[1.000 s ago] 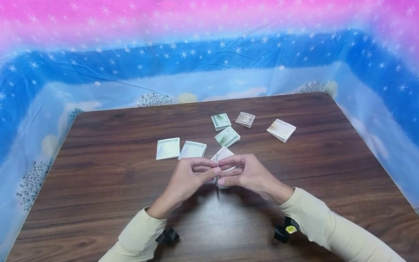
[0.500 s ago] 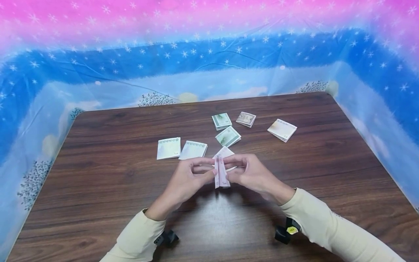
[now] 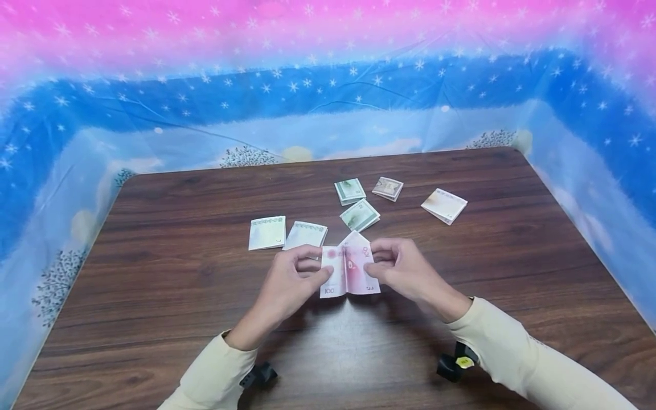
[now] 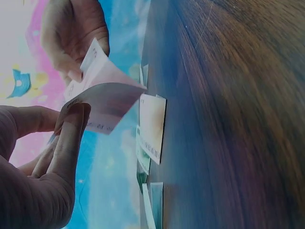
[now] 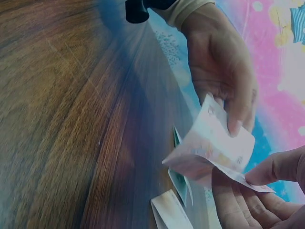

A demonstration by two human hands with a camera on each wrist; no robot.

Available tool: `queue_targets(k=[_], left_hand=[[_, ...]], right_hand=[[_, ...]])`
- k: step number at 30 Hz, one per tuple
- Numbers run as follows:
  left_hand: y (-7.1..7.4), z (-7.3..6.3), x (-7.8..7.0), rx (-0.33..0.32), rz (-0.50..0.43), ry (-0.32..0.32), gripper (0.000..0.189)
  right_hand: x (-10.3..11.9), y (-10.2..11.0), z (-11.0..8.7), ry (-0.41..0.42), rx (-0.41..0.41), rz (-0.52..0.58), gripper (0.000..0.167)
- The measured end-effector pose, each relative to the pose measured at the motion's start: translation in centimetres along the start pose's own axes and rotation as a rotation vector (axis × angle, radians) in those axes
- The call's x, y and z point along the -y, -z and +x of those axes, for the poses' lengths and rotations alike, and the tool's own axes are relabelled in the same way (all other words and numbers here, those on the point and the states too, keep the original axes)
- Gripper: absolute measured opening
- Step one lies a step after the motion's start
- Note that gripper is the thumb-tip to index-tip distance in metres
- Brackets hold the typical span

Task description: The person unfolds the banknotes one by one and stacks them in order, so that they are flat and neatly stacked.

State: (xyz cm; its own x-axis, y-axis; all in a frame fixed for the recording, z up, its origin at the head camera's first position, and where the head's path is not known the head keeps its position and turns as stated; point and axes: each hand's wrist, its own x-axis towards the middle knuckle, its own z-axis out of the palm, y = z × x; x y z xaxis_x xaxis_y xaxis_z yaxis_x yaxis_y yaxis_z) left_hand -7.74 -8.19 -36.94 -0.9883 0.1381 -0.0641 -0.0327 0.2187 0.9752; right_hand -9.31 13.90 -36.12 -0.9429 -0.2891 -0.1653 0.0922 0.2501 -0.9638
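Observation:
A pink 100 banknote (image 3: 359,279), creased down its middle, is spread between my two hands above the table. My left hand (image 3: 287,279) pinches its left edge, thumb in front and fingers behind. At the right edge my right hand (image 3: 410,270) pinches it the same way. Both wrist views show the banknote (image 4: 107,107) bent in a V along the crease, raised off the wood. Just behind it lies a folded pale note (image 3: 355,237), partly hidden by the held one.
Two pale folded notes (image 3: 267,233) lie to the left. Farther back are two green folded notes (image 3: 360,215) and a small brownish one (image 3: 388,188). Another pale folded note (image 3: 444,205) lies at right. A patterned cloth (image 3: 328,85) surrounds the brown wooden table (image 3: 169,273).
The banknote was folded narrow and edge-on between my fingertips. My hands have moved apart, opening it out so that its pink printed face shows.

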Motion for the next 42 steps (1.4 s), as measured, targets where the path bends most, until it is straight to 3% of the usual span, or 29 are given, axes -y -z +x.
queue_targets(k=[5,14,25,32,37,42], left_hand=[[0.5,-0.2,0.4,-0.006,0.02,-0.007,0.023],[1.5,-0.8,1.0,-0.036,0.045,0.063,0.024],[2.1,-1.2,1.7,0.018,-0.106,0.183,0.021],[2.5,-1.2,2.1,0.048,-0.124,0.25,0.017],[2.6,-1.3,2.4,0.094,-0.037,0.238,0.013],[2.7,-1.4,2.6,0.186,0.18,0.162,0.008]], right_hand=[[-0.4,1.0,-0.4,-0.007,-0.002,0.0,0.026],[-1.1,2.6,-0.8,-0.04,-0.013,-0.043,0.017],[-1.9,3.5,-1.0,-0.103,0.024,0.025,0.014],[-2.4,3.7,-0.9,-0.126,0.055,0.038,0.013],[-3.2,3.7,-1.0,-0.105,0.085,-0.026,0.013],[-4.0,3.4,-0.9,-0.079,0.131,-0.086,0.014]])
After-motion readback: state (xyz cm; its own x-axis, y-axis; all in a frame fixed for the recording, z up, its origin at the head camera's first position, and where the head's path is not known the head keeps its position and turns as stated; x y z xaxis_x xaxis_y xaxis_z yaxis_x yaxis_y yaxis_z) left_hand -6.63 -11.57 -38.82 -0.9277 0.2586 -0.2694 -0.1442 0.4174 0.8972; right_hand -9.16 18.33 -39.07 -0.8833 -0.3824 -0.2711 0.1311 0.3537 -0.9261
